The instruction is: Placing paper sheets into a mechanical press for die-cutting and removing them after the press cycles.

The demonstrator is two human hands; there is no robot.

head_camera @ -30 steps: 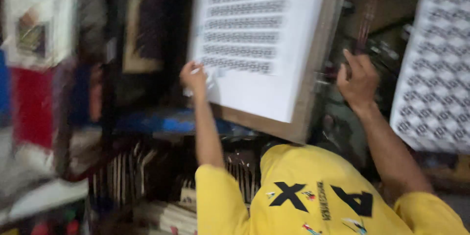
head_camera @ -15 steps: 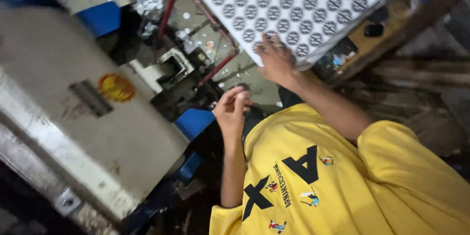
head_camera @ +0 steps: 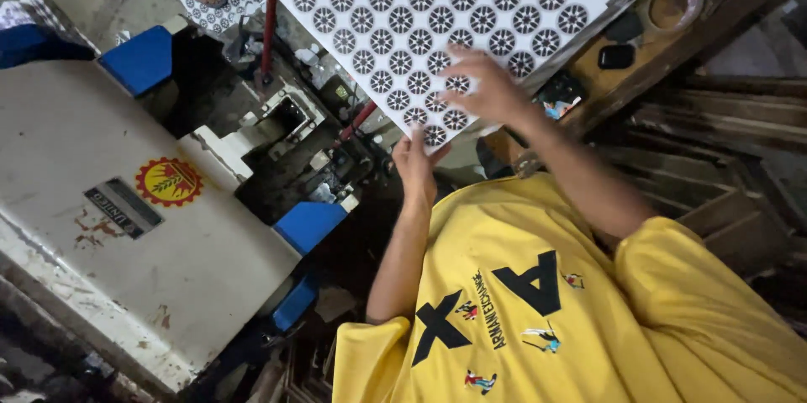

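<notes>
The patterned white sheet (head_camera: 437, 16) runs long from upper left to lower right, its near corner pinched by left hand (head_camera: 416, 169), right hand (head_camera: 487, 92) fingers spread flat on it.

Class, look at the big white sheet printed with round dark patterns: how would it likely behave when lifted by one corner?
The sheet looks thin and wide, so it would probably sag or flop. It seems light, since the left hand and right hand steady it near one corner. Its edges could likely crease easily.
</notes>
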